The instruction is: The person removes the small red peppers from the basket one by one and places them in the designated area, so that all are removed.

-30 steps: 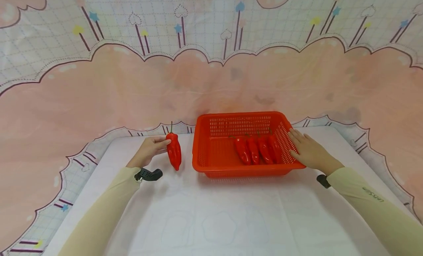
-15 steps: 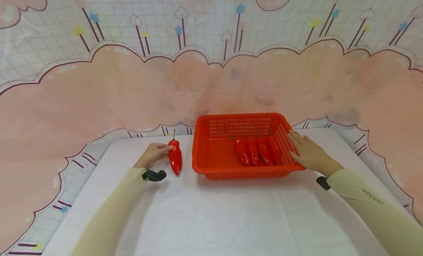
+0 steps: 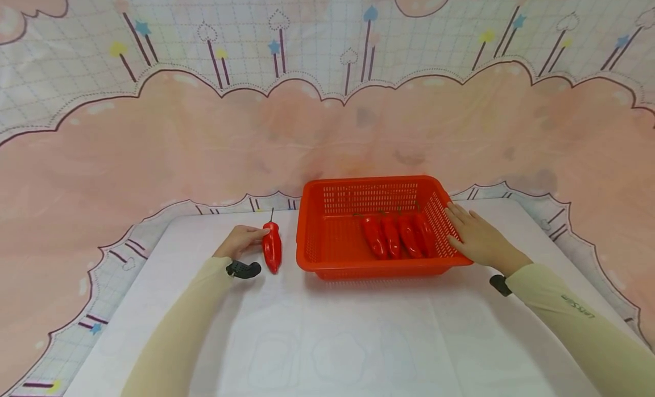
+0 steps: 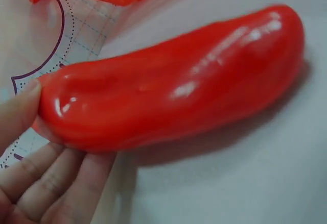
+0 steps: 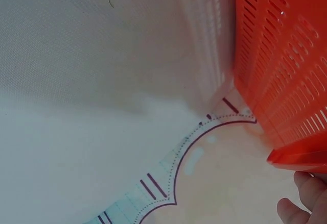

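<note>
My left hand [image 3: 239, 242] pinches a glossy red pepper [image 3: 272, 252] near its stem end, left of the basket. The pepper's green stem points to the back and its tip to the front. In the left wrist view the thumb [image 4: 19, 114] lies on one side of the pepper [image 4: 179, 81] and the fingers on the other, with the tip close over the white cloth. My right hand [image 3: 476, 236] rests with extended fingers on the right rim of a red plastic basket [image 3: 378, 265]. Several red peppers [image 3: 392, 238] lie side by side in the basket's right half.
A white cloth [image 3: 332, 340] covers the table. Behind it hangs a pink and white patterned backdrop [image 3: 327, 135]. The basket's slotted wall [image 5: 286, 55] stands close beside the right hand.
My left hand has moved the pepper toward the front and slightly right, lowering it toward the cloth. It keeps hold of the pepper. The right hand and basket stay where they were.
</note>
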`<state>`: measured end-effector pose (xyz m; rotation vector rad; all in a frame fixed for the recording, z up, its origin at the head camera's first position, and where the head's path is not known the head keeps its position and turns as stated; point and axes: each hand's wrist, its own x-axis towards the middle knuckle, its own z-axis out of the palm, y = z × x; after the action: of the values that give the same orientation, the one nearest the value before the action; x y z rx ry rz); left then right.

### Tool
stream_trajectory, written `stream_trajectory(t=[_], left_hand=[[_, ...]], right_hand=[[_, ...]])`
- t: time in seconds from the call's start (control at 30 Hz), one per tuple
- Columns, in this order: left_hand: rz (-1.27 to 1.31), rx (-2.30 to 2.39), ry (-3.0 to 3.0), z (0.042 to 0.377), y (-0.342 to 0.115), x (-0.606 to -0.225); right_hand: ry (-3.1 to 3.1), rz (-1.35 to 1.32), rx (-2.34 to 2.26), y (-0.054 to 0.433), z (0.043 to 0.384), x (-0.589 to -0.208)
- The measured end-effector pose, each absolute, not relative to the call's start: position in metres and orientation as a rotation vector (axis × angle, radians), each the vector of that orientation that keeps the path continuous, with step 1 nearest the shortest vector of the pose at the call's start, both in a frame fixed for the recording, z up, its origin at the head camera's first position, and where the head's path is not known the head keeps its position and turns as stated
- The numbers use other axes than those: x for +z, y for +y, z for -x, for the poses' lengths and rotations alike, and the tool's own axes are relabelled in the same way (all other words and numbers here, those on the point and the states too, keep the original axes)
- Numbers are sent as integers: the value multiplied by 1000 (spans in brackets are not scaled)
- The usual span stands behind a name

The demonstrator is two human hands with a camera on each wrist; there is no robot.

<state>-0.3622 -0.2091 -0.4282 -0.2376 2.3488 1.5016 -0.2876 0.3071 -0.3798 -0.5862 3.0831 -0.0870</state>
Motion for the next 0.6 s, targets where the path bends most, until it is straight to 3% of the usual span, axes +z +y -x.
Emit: stream_trajectory(t=[0.6], left_hand=[[398,1615,2256,357,-199,-424]], right_hand=[[3090,599,-93,308,287,-381]])
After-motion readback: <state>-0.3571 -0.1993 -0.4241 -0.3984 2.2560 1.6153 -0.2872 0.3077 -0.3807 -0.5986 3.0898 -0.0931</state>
